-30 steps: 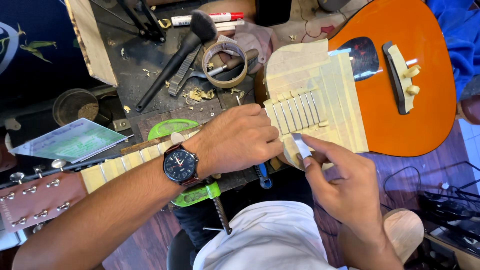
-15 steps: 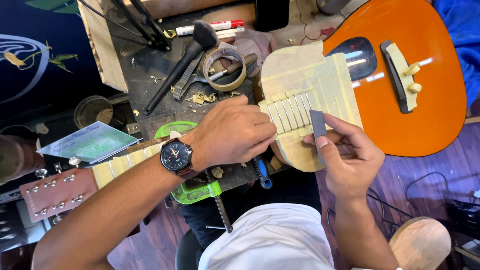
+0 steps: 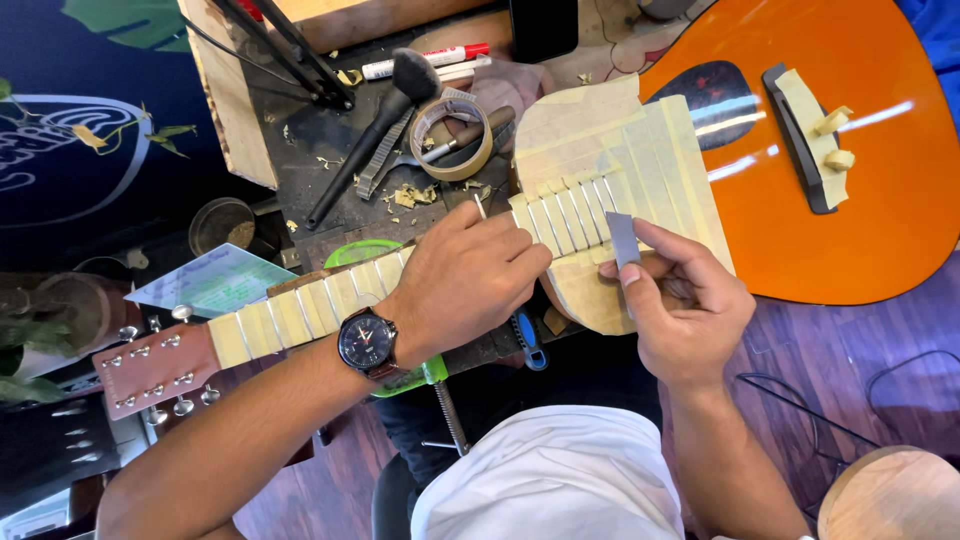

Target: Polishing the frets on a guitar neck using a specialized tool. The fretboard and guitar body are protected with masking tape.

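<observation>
One orange guitar (image 3: 860,190) is lying across the bench, its neck and top covered in tape strips. The left hand (image 3: 465,280) is pressing down flat on the neck, not gripping anything. The right hand (image 3: 685,310) is pinching one small grey block (image 3: 622,238) just beside the taped frets, and one tape roll (image 3: 452,138) is sitting behind.

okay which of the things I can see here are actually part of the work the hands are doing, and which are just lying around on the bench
In use:
- guitar, its neck masked with tape
- left hand, resting on the neck
- right hand, pinching a small grey block at the frets

Lying about:
- tape roll
- brush
- file
- marker pen
- wood scraps
- round tin
</observation>
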